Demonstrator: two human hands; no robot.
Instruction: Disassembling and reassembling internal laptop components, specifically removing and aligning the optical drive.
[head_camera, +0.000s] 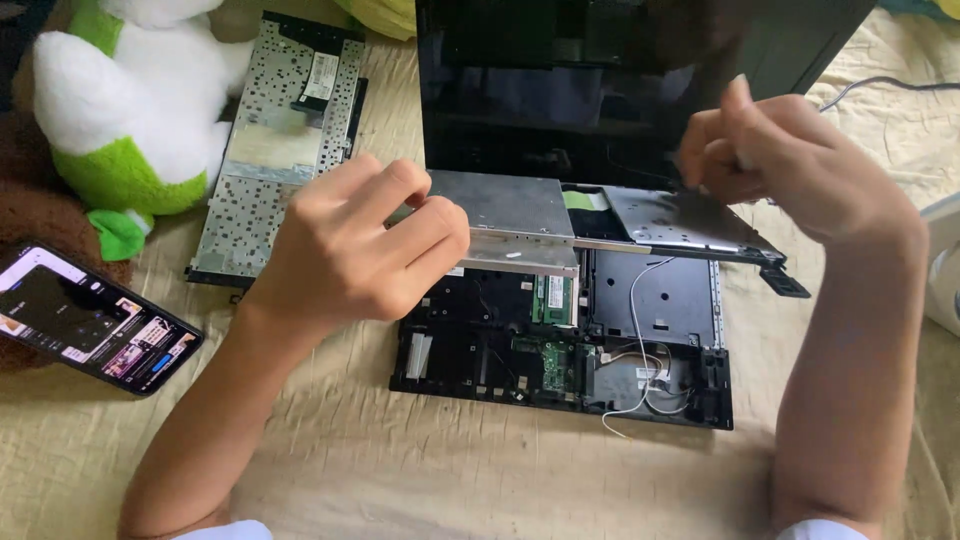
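A dismantled black laptop (560, 360) lies open on a beige cloth, its screen (540, 90) standing at the back. Green circuit boards and loose white wires show inside the base. My left hand (360, 240) grips the left edge of a flat silver drive unit (505, 215) held over the base. My right hand (790, 155) pinches the far edge of a grey metal inner panel (680, 222) that is lifted off the base at the right.
A removed keyboard (280, 130) lies face down to the left. A green and white plush toy (130, 110) sits at the top left, and a lit smartphone (90, 320) rests at the left edge. A dark cable (880, 85) runs along the top right.
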